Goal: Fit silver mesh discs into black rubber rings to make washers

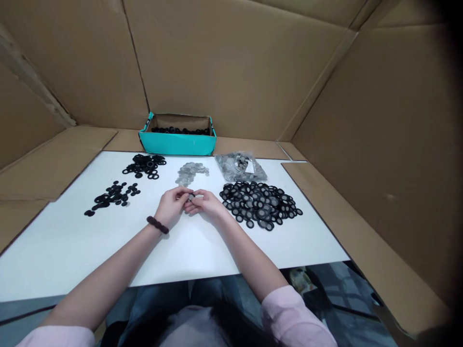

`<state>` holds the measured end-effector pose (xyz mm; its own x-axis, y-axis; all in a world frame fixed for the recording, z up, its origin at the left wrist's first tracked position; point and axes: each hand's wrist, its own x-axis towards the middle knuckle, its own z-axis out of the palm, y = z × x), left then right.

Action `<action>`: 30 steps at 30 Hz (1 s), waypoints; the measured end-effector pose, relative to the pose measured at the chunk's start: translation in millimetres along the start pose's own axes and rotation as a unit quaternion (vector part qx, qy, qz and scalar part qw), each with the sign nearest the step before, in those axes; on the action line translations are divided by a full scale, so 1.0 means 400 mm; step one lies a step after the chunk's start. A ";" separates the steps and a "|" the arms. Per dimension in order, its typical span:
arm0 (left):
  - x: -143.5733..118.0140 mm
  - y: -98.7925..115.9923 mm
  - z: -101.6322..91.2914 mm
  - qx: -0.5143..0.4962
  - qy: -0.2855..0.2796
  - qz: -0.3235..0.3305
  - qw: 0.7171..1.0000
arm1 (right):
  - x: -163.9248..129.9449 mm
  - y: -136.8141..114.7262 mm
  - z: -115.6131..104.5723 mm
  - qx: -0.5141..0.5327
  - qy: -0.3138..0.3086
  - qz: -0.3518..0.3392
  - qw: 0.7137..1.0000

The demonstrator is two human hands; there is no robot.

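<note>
My left hand (172, 205) and my right hand (205, 202) meet over the middle of the white table. Both pinch a small black ring with a grey disc (190, 197), partly covered by my fingers. Just beyond them is a pile of translucent grey discs (188, 172). To the right spreads a large heap of black rings with grey centres (258, 202). On the left lie small solid black discs (112, 196), and behind those a pile of open black rings (144, 165).
A teal box (177, 143) holding black pieces stands at the back against the cardboard wall (217, 62). Right of it lies a clear plastic bag (240, 166) of grey discs. Cardboard sides enclose the white table (188, 255), whose front edge is close to my body.
</note>
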<state>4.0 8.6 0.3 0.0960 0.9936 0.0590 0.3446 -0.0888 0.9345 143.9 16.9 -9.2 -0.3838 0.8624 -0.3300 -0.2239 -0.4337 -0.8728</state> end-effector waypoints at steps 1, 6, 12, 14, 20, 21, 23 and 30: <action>0.001 -0.004 -0.001 0.006 -0.007 0.002 1.000 | -0.001 0.000 -0.003 -0.019 0.001 -0.001 1.000; 0.003 -0.001 -0.009 -0.009 -0.038 -0.015 0.999 | -0.002 0.000 -0.015 -0.091 0.013 -0.045 0.995; 0.009 0.034 -0.038 -0.105 -0.097 -0.123 0.982 | 0.006 0.008 -0.013 -0.122 0.020 -0.072 0.990; 0.011 0.035 -0.041 -0.083 -0.099 -0.119 0.984 | 0.008 0.013 -0.011 -0.134 0.026 -0.087 0.987; 0.000 0.018 -0.021 0.006 -0.038 -0.100 0.994 | 0.000 0.014 -0.005 -0.178 0.065 -0.113 0.975; -0.002 0.016 -0.016 0.007 -0.027 -0.098 0.995 | -0.003 0.012 -0.004 -0.206 0.078 -0.129 0.967; -0.007 0.014 -0.006 -0.006 -0.004 -0.099 0.995 | -0.009 0.007 -0.001 -0.263 0.107 -0.166 0.944; -0.015 0.022 -0.001 -0.038 0.000 -0.083 0.996 | -0.005 0.005 0.001 -0.078 0.015 -0.017 0.997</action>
<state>6.0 1.8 8.3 0.0426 0.9943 -0.0982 0.2843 0.0821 0.9552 143.7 14.0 -10.2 -0.3518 0.8839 -0.3081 -0.0928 -0.3604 -0.9282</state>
